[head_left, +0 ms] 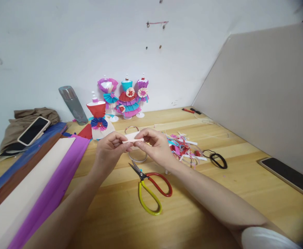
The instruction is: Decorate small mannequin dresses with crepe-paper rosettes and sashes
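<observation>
Between my two hands is a small folded piece of cream paper [132, 136], held above the table. My left hand [111, 147] pinches its left end, and my right hand [155, 144] pinches the right end. Just below them on the wood lies a pair of scissors [148, 186] with one red and one yellow handle, blades pointing up and left. Behind and under the paper, a roll of tape [138, 159] is partly hidden by my fingers. A second ring-shaped roll [132, 128] shows beyond my hands.
Mini dress forms in crepe paper [98, 116] stand by the wall near a grey bottle [73, 105]. Long paper sheets [34, 173] and a phone [34, 130] lie left. Paper scraps [183, 148], a black hair tie [218, 161] and another phone [288, 176] lie right.
</observation>
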Motion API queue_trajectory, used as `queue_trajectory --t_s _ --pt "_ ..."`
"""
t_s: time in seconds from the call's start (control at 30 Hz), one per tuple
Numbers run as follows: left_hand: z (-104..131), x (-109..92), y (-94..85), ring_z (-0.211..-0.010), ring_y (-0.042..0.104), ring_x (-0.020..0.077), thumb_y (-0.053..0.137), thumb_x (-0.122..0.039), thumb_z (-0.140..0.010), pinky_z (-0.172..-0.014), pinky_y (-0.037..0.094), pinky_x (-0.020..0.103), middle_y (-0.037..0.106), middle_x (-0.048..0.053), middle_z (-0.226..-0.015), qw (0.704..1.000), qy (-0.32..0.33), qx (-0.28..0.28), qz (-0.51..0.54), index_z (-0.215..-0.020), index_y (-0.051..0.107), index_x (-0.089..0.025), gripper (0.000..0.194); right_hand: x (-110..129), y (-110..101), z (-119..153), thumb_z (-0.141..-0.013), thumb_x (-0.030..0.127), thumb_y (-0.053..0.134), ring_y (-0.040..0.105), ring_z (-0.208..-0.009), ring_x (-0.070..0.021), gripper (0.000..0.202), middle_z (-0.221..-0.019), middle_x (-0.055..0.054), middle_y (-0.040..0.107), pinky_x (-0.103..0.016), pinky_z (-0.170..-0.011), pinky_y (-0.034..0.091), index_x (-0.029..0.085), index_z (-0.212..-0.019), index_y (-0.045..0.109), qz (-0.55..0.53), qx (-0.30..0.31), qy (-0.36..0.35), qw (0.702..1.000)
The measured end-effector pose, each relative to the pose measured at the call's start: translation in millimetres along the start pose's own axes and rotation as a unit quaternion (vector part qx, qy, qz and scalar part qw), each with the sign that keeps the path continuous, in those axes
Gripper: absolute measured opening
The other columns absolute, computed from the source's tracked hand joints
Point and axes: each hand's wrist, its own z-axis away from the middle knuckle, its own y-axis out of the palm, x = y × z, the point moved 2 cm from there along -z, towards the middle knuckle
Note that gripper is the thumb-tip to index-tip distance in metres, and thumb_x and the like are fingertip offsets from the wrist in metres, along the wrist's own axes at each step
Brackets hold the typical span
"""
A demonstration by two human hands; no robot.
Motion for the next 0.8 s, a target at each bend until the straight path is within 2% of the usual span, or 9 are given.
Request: queue_trajectory --t_s 0.4,0.63,0.8 --pt "0.2 7.3 -3.5 -0.060 0.069 0.0162 0.078 -0.023 -0.060 -0.059 0.055 0.025 0.072 0.003 -0.062 0.998 0.033 -0.045 -0.011 -0.069 0.068 -0.016 0.016 -3.2 -1.7 -0.3 -0.073 0.027 0.069 0.056 -0.062 -0.0130 0.012 -0.070 0.000 0.062 -0.027 -0.060 0.044 0.018 -0.076 0.062 -0.010 -0.024 0.038 0.999" --pt "5.9 0.4 -1.1 -0.058 0.064 0.0115 0.078 -0.022 -0.061 -0.057 0.051 0.021 0.071 0.000 -0.063 0.993 0.045 -0.091 -0.061 -0.067 0.071 -0.017 0.011 -1.7 -2.0 -0.1 -0.071 0.027 0.069 0.053 -0.058 -0.0121 0.012 -0.064 0.001 0.059 -0.027 -0.057 0.042 0.018 -0.073 0.062 0.007 -0.045 0.068 0.997" --pt "7.3 -0.5 -0.8 -0.057 0.062 0.0115 0.078 -0.022 -0.060 -0.055 0.049 0.021 0.070 0.000 -0.063 0.992 0.038 -0.095 -0.076 -0.065 0.070 -0.017 0.011 -1.3 -1.4 -0.4 -0.069 0.028 0.069 0.054 -0.057 -0.0116 0.014 -0.065 0.000 0.061 -0.027 -0.056 0.043 0.017 -0.069 0.060 -0.018 -0.042 0.085 0.995"
